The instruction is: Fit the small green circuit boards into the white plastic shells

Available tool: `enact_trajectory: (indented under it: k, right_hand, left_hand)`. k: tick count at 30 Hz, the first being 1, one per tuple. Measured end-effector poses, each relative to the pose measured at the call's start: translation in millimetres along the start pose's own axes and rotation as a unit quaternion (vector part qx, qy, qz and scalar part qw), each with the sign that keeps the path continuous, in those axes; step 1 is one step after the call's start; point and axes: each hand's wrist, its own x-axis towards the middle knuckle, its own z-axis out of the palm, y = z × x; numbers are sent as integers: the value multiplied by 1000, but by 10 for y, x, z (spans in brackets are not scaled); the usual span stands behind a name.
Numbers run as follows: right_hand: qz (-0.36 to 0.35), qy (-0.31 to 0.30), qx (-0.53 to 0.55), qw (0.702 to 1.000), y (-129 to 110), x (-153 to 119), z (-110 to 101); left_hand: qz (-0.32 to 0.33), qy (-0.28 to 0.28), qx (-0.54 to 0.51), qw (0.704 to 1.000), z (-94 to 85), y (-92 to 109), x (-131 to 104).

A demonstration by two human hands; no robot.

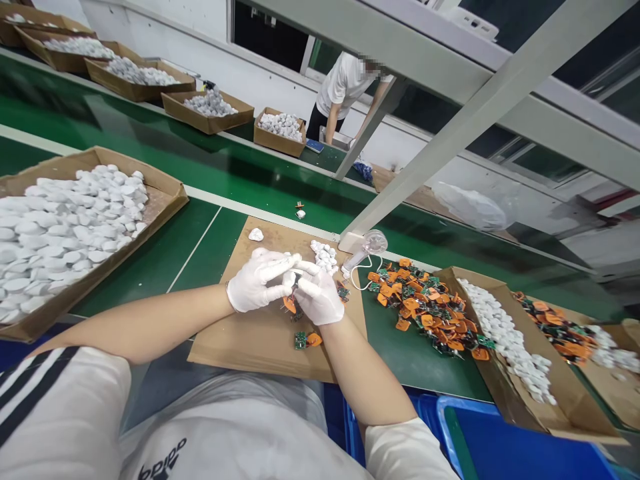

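Both hands wear white gloves and meet above a brown cardboard sheet [230,340]. My left hand [260,280] and my right hand [319,293] close their fingers round a small white piece [289,279] with a dark part beside it, mostly hidden by the fingers. Just below the hands lies an orange and green circuit part [290,305], partly covered. Nearer my body rests another green board with an orange tab [301,341]. Behind my right hand is a small pile of white pieces [324,257]. One white piece [255,235] sits alone near the sheet's far edge.
A large box of white pieces [167,207] stands left. Right of the sheet are a heap of orange and green parts [425,307], a box of white pieces [565,393], and a small clear fan [375,243] by a metal post [400,180]. Across the belt, a person [345,87] leans over.
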Motion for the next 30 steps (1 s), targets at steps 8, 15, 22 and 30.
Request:
enact_trajectory:
  k: [8,15,22,30]
  right_hand:
    - [18,-16,6,1000,20,0,33]
    - [60,-42,34,997,27,-5,22]
    - [84,-59,-125,987,-14,17,-99]
    - [113,-73,-187,973,8,20,-178]
  left_hand:
    - [-12,18,-17,1000,-23,43,17]
    - [10,37,-18,999,-25,38,-16]
    - [-21,-10,67,998,-41,80,3]
    - [-22,-125,35,991,-106,9,96]
